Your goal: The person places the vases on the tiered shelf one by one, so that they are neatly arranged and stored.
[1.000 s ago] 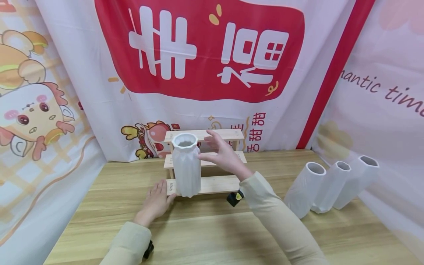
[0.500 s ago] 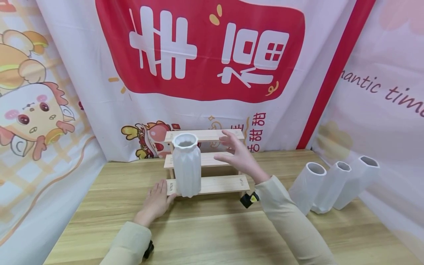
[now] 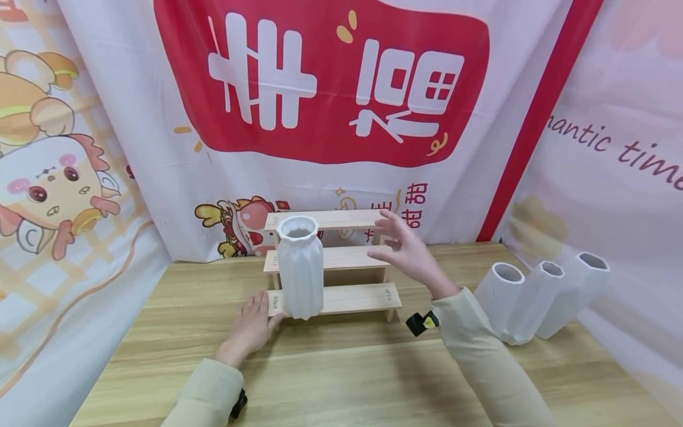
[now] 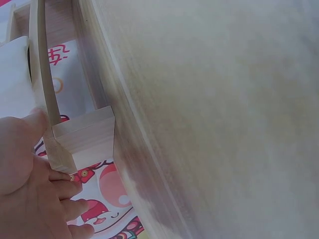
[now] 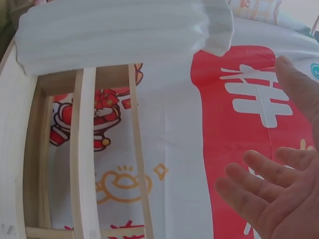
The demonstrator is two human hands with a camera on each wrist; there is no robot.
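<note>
A white ribbed vase [image 3: 301,276] with a wavy rim stands upright on the lowest step, near the left end, of a three-tier wooden display stand [image 3: 363,298]. My left hand [image 3: 249,326] rests against that step's left end, its thumb along the front edge. In the left wrist view, the thumb and fingers lie either side of the step's corner [image 4: 65,159]. My right hand [image 3: 409,252] hovers by the stand's right end, fingers spread and slightly bent, holding nothing. In the right wrist view, a gap separates this hand [image 5: 279,194] from the vase [image 5: 119,37].
Three more white vases stand at the right of the wooden table [image 3: 341,373]: a round-mouthed one [image 3: 498,296], a narrow faceted one [image 3: 533,305] and a wider angular one [image 3: 573,293]. A printed cloth [image 3: 331,178] hangs behind the stand, with others at both sides.
My right hand has moved away from the vase to the right, toward the stand's right end. The vase, the stand and my left hand stay in place.
</note>
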